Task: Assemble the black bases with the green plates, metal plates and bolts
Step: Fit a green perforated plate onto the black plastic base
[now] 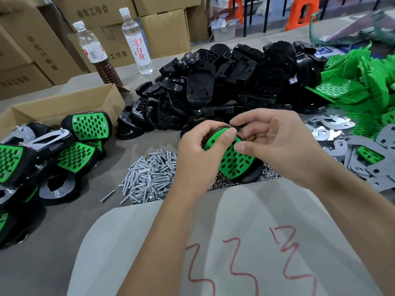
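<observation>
I see left hand (198, 146) and right hand (271, 144) both pinching green plate (233, 160) on black base (253, 175), held above bolt pile (149, 176). Plate may sit crooked, holes not lining up. Part may slip, scatter bolts. Black base heap (224, 86) behind.

we see two bare forearms reaching in from the bottom edge, with no sleeves, no watch and no bands on either wrist. our left hand (199, 155) and right hand (275, 142) wear no gloves and no rings. the fingernails we can see are short and plain, without polish. over our lap lies a pale grey-white cloth or apron (224, 242), smooth with soft folds, marked with large loose red scribbles drawn by hand
</observation>
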The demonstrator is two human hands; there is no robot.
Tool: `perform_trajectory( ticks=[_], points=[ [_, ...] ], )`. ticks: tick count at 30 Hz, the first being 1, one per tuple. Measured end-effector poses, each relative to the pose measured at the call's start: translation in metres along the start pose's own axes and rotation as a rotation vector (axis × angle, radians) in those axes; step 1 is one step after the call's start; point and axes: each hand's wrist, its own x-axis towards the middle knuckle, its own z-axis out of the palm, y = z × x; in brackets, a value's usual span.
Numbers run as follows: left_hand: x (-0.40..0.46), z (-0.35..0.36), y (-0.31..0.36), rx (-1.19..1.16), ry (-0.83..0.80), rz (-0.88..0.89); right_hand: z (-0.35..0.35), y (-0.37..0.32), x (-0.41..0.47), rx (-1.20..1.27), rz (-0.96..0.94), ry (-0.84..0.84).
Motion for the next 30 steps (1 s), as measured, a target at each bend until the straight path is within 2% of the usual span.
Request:
perform_trajectory(
  ticks=[3, 5, 7, 9, 12, 20, 24, 30],
  points=[
    [0.001, 0.001, -0.001, -0.065, 0.051, -0.046, 0.01, 0.006, -0.001, -0.011, -0.026, 0.074],
    [-0.002, 0.009, -0.001, -0.206, 0.132, -0.13, 0.018, 0.01, -0.001, -0.045, -0.018, 0.139],
    [-0.005, 0.016, 0.004, -0.43, 0.201, -0.256, 0.021, 0.012, 0.0, -0.032, 0.053, 0.159],
    [-0.004, 0.016, 0.007, -0.575, 0.21, -0.319, 0.017, 0.011, 0.0, 0.134, 0.181, 0.138],
    [-0.002, 0.007, 0.004, -0.521, 0.084, -0.327, 0.009, 0.009, 0.001, 0.232, 0.238, 0.114],
    [0.0, -0.019, -0.004, -0.345, -0.097, -0.421, 0.011, 0.01, 0.0, 0.105, 0.242, 0.13],
    [-0.001, -0.013, -0.004, -0.347, -0.067, -0.392, 0.01, 0.008, 0.0, 0.109, 0.253, 0.131],
    [-0.002, -0.004, -0.002, -0.508, -0.051, -0.476, 0.005, 0.005, -0.001, 0.293, 0.299, 0.035]
  ],
)
